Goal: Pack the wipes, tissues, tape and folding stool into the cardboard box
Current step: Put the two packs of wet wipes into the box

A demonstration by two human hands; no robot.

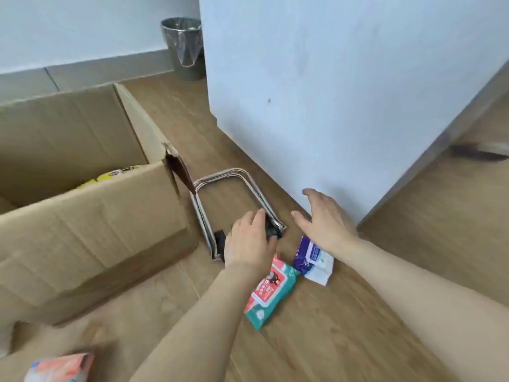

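Right of the brown cardboard box (96, 216), left hand (249, 239) seemingly grips the chrome folding stool (234, 172), right hand (325, 219) spread; one-handed, it may snag the box wall.

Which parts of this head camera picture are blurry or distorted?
Head view: the pink pack at bottom left and a dark object at the right edge are motion-smeared; edges of the white wall lean from wide-angle distortion; light is soft and even, no glare; the left hand on the folding stool and right hand look fairly sharp.
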